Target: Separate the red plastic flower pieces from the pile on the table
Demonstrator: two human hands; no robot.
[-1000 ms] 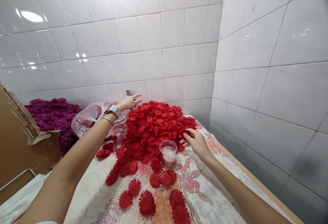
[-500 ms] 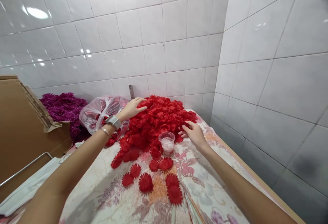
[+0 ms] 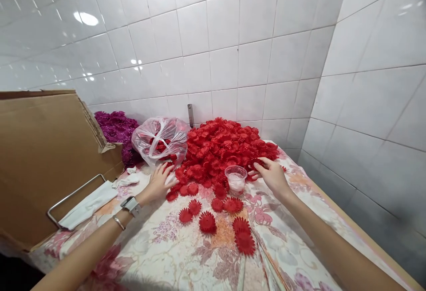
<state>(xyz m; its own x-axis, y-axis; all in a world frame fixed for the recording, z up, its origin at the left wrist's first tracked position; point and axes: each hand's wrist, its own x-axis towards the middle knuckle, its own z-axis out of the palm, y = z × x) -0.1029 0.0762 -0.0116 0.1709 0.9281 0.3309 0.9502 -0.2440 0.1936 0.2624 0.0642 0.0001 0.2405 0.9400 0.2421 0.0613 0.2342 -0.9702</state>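
Observation:
A big heap of red fabric flower pieces (image 3: 226, 144) lies on the flowered tablecloth (image 3: 146, 242). At its left front edge is my left hand (image 3: 160, 183), fingers spread, beside a few pieces and just in front of a tied clear plastic bag (image 3: 161, 138). My right hand (image 3: 271, 176) is at the heap's right front, fingers apart and slightly curled, with nothing visible in them. Close to its fingertips stands a small clear plastic cup (image 3: 236, 180) with whitish contents. Several loose red flower pieces (image 3: 207, 223) lie nearer to me, some overlapping.
Purple flower pieces (image 3: 116, 127) are piled behind a cardboard box (image 3: 53, 162) on the left. A metal wire frame (image 3: 76, 193) and white cloth (image 3: 89, 204) lie beside the box. Thin stems (image 3: 271, 266) lie at the front. Tiled walls (image 3: 222, 69) bound the back and right.
My left hand has come off the top of the heap, down and toward me to its left front edge. My right hand stays by the cup. The view has turned left.

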